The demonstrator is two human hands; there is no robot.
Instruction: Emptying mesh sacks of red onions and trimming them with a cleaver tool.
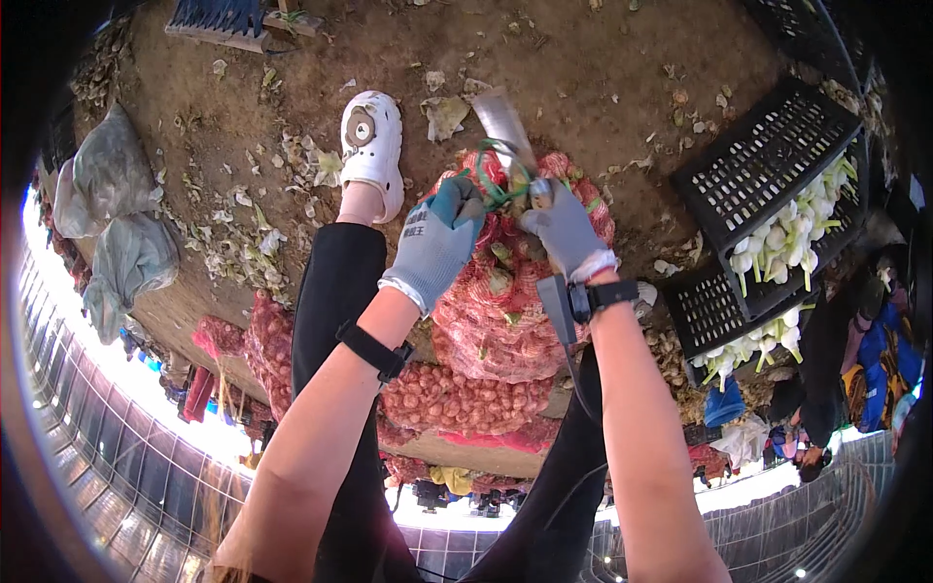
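- Left hand (437, 233), in a grey-and-teal glove: fingers curled shut on green cord (506, 198) at the top of the bag.
- Right hand (566, 231), grey glove: closed round the handle of a flat blade (500, 119); blade blurred, pointing away from the wearer. Hands near each other, not touching.
- Beneath both: red mesh bag (501, 325), bulging with bulbs, on the ground between the wearer's legs; cord loops over its top.
- Black bands on both wrists; a grey box sits beside the right one.
- Just nearer the wearer: second mesh sack (466, 398), packed with small round bulbs.
- Left: white clog (374, 126) on the wearer's foot; pale husk scraps (316, 165) strewn over brown dirt floor (603, 78).
- Farther left: two greyish plastic sacks (131, 262).
- Right: black slotted crates (763, 146), white bulbs with green stems (782, 238) showing at their openings.
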